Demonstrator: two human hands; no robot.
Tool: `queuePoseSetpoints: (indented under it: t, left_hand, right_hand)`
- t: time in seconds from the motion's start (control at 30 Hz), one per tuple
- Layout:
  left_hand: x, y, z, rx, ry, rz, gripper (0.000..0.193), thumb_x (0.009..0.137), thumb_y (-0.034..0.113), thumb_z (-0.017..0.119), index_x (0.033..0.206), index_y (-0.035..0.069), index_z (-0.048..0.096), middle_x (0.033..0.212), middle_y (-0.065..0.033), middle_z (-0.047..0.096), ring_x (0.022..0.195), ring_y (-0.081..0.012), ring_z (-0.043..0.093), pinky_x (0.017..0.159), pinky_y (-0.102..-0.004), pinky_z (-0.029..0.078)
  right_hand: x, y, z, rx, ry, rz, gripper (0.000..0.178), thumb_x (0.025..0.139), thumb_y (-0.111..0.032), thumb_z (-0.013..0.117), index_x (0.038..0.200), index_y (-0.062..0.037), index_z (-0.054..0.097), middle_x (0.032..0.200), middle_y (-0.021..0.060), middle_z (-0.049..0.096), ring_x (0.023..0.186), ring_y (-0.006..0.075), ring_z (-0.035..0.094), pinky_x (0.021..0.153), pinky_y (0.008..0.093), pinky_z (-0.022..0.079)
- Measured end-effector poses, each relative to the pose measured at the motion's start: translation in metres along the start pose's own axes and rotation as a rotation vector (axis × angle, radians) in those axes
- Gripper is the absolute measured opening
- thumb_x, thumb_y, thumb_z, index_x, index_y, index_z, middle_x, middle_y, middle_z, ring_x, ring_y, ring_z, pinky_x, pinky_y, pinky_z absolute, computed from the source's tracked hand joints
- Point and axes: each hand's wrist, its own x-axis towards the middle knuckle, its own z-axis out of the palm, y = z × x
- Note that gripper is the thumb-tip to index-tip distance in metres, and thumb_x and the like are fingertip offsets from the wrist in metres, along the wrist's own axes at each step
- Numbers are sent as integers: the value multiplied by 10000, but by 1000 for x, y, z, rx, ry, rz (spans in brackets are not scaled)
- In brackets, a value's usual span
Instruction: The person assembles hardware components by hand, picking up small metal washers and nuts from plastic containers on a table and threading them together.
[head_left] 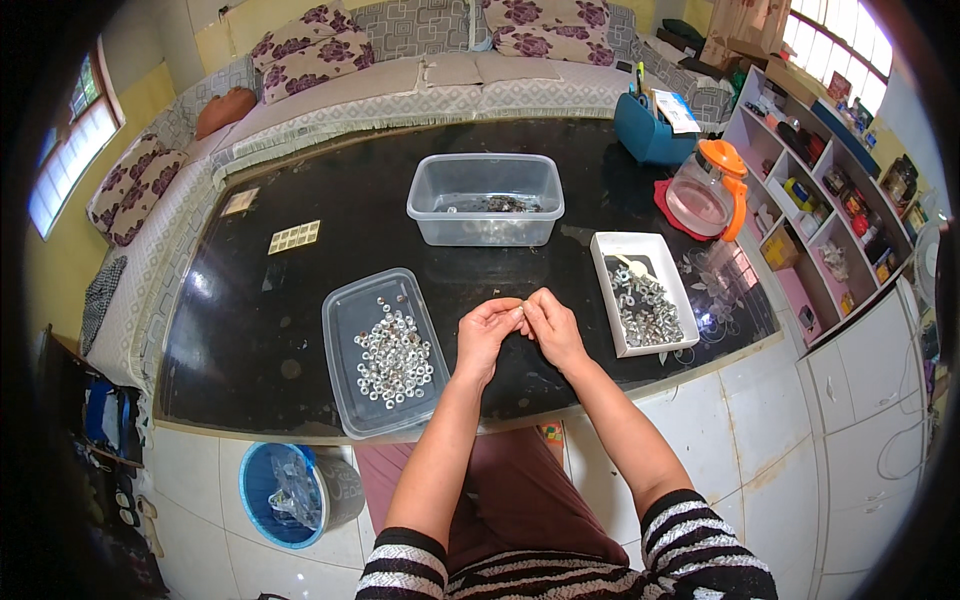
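My left hand [486, 338] and my right hand [553, 328] meet above the near middle of the black table, fingertips pinched together. Whatever they hold is too small and too covered by the fingers to name. Left of my hands lies a clear plastic lid [346, 385], turned up like a tray, with many metal nuts [392, 358] on it. To the right stands a white box [672, 262] with a heap of small metal parts [648, 312] and a pale spoon [634, 265]. Beyond my hands sits a clear plastic tub [484, 228] with some small dark pieces at its bottom.
On the black table [300, 330] a glass jug [702, 195] with an orange lid stands at the right, near a blue holder [655, 130]. A pale card [294, 237] lies at the left. A blue bin [262, 510] stands on the floor; shelves [820, 190] are at the right.
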Motion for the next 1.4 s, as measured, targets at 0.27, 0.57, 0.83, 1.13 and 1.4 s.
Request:
queuePoseSetpoints:
  t: [0.27,0.57,0.83,1.13,1.4]
  left_hand:
    - [0,2,2,-20,41,-2,161,744,20,547,900,-17,542,808,-80,577,713,-117,562,661,-200,463]
    - [-1,2,2,4,-9,18,154,741,17,549,891,-17,548,800,-80,580,725,-116,558,672,-208,459]
    - [-1,2,2,-39,42,13,163,739,25,555,898,-13,545,795,-72,580,704,-112,562,658,-198,462]
    - [-1,3,2,-41,57,-13,168,736,30,560,898,-12,547,797,-72,579,703,-112,562,661,-199,460]
    - [0,0,0,-13,6,5,163,734,19,558,893,-15,552,789,-68,579,680,-103,552,651,-201,456]
  right_hand:
    - [0,-5,1,-35,70,-85,131,800,-146,480,777,-27,430,577,48,495,525,95,488,482,218,376]
    - [1,1,1,-25,45,-28,172,823,-186,447,761,-26,438,568,56,508,491,115,495,461,233,384]
    - [0,-1,1,-13,72,-85,138,810,-159,460,788,-23,448,583,49,507,510,92,481,471,218,372]
    - [-1,-4,3,-29,68,-109,113,802,-132,465,792,-21,449,586,43,503,522,91,487,486,219,381]
    - [0,-1,2,-19,30,-3,144,821,-155,438,773,-19,449,591,52,505,515,107,495,482,236,398]
